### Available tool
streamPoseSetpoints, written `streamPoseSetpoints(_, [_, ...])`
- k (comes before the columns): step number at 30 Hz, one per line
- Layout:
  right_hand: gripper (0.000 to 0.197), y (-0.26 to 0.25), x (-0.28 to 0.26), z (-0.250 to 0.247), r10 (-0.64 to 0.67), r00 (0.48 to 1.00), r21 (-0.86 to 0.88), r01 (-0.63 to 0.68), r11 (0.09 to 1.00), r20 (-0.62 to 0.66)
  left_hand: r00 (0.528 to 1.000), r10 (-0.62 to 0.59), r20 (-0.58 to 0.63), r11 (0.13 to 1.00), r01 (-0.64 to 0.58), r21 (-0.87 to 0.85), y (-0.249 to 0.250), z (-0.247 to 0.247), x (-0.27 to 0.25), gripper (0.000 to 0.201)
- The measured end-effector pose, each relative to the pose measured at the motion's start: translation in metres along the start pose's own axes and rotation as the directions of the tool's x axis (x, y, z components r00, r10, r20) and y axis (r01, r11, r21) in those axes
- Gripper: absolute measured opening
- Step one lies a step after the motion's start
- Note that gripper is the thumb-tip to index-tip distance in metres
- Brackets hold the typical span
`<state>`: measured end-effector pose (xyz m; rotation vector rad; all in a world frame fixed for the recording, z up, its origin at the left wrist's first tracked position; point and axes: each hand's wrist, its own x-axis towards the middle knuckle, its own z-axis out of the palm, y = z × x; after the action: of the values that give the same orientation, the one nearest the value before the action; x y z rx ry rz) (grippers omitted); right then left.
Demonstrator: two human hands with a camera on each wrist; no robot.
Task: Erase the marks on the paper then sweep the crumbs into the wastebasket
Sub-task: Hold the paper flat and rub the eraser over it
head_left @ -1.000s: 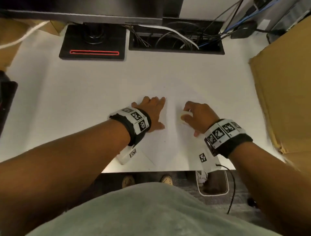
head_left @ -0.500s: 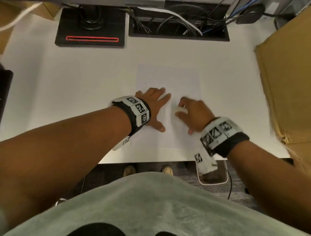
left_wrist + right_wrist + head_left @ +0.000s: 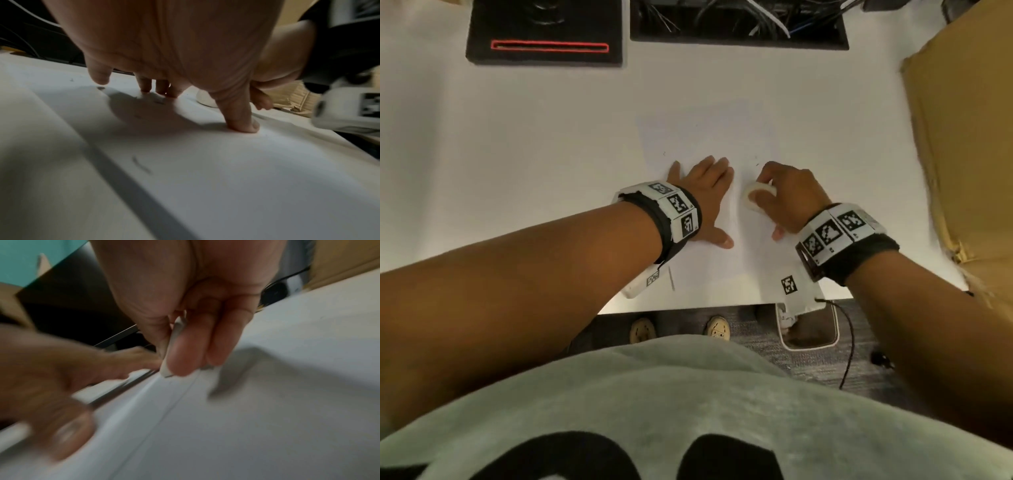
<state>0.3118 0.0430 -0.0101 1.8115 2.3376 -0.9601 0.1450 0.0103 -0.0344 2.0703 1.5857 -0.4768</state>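
A white paper sheet (image 3: 705, 133) lies on the white desk (image 3: 517, 144). My left hand (image 3: 707, 192) lies flat on it, fingers spread and thumb pressed down, holding the sheet still. Just to its right, my right hand (image 3: 786, 195) pinches a white eraser (image 3: 756, 200) and rubs it on the paper. In the right wrist view the eraser (image 3: 171, 352) sits between thumb and forefinger, its tip on the sheet (image 3: 267, 418). A short pencil mark (image 3: 141, 165) remains near my left wrist, and small dark crumbs (image 3: 756, 161) lie above the eraser. The wastebasket (image 3: 834, 329) stands on the floor under the desk's front edge.
A black monitor base (image 3: 544, 34) with a red outline and a cable cutout (image 3: 739, 24) sit at the back of the desk. A cardboard box (image 3: 969, 144) fills the right side. My feet (image 3: 717, 327) are under the desk.
My right hand slid the eraser left toward the left hand, then back right and farther up the sheet. The left hand stayed pressed on the paper.
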Motion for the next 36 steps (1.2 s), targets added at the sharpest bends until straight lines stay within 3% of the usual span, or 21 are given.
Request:
streamPoseSetpoints(5, [0.007, -0.002, -0.022, 0.015, -0.062, 0.989, 0.007, 0.062, 0.998, 0.134, 1.0, -0.002, -0.011, 1.0, 0.001, -0.017, 0.0, -0.001, 0.0, 0.119])
streamPoseSetpoints(9, [0.008, -0.004, 0.0, -0.001, 0.025, 1.0, 0.027, -0.025, 0.999, -0.014, 1.0, 0.004, -0.024, 1.0, -0.004, -0.005, 0.001, 0.0, 0.002, 0.118])
streamPoseSetpoints(14, [0.006, -0.007, -0.017, 0.015, -0.051, 0.991, -0.006, 0.053, 0.999, 0.12, 0.999, 0.009, -0.052, 1.0, -0.009, -0.001, -0.002, 0.002, 0.003, 0.122])
streamPoseSetpoints(18, [0.009, -0.008, -0.003, 0.002, 0.041, 0.999, 0.034, -0.041, 0.999, -0.023, 0.999, 0.004, -0.034, 1.0, -0.004, 0.002, -0.001, 0.0, 0.003, 0.122])
streamPoseSetpoints(22, [0.008, -0.011, -0.025, 0.019, -0.02, 0.992, 0.021, 0.018, 1.0, 0.122, 0.998, 0.007, -0.059, 1.0, -0.007, -0.002, -0.002, 0.001, 0.002, 0.125])
streamPoseSetpoints(26, [0.01, -0.013, -0.003, 0.006, 0.022, 0.999, -0.02, -0.022, 1.0, -0.043, 0.999, 0.0, -0.051, 1.0, 0.001, 0.004, 0.0, 0.0, 0.002, 0.128])
streamPoseSetpoints(31, [0.01, -0.01, -0.027, 0.02, -0.036, 0.997, -0.066, 0.041, 0.997, 0.074, 0.997, -0.002, -0.075, 1.0, 0.002, 0.005, -0.002, 0.001, 0.001, 0.13])
streamPoseSetpoints(34, [0.015, -0.011, -0.002, 0.007, 0.006, 0.998, -0.088, -0.012, 0.996, -0.064, 0.998, -0.007, -0.065, 1.0, 0.008, 0.01, -0.001, 0.0, 0.002, 0.13])
streamPoseSetpoints(36, [0.014, -0.011, -0.002, 0.008, -0.017, 0.998, -0.088, 0.011, 0.996, -0.067, 0.998, -0.009, -0.063, 1.0, 0.009, 0.012, 0.0, 0.0, 0.002, 0.13])
